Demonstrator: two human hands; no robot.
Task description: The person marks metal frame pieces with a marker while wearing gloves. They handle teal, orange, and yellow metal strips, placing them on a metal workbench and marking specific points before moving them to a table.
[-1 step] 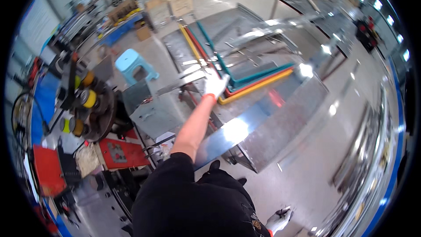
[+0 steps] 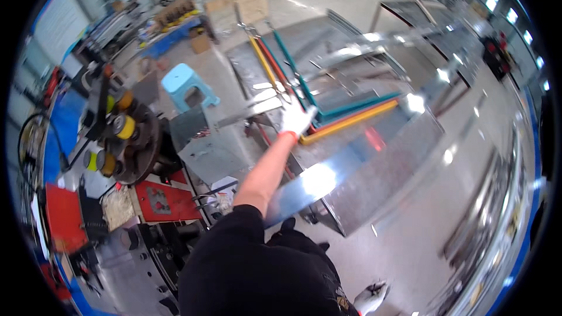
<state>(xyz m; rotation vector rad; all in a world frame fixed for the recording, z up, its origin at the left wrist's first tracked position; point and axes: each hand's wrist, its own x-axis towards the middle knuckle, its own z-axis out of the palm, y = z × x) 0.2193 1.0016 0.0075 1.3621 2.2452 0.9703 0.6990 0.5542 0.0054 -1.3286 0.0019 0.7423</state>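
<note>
My left hand (image 2: 297, 120), in a white glove with an orange-red cuff, reaches out over the metal worktable (image 2: 249, 58). Its thumb stands apart from the fingers, which lie over the coloured strips near their bend; the fingertips are blurred. Beside it are nested L-shaped bars: a teal one (image 2: 357, 105), a red one (image 2: 274, 58) and a yellow one (image 2: 351, 122). Bare metal strips (image 2: 266, 106) lie near the fingers. My right hand (image 2: 370, 299), in a white glove with dark fingertips, hangs low at my side above the floor, fingers loosely extended, with nothing visible in it.
A wide shiny sheet-metal strip (image 2: 301, 193) lies along the table's near side. To the left are a light-blue stool (image 2: 186, 82), a grey box-like surface (image 2: 208, 152) and a machine with a round turret (image 2: 140, 152). Long metal stock (image 2: 480, 216) lies on the floor at the right.
The whole view has shifted slightly, so the scene sits a little farther right and lower. My left hand stays at about the same spot by the bars; my right hand still hangs low.
</note>
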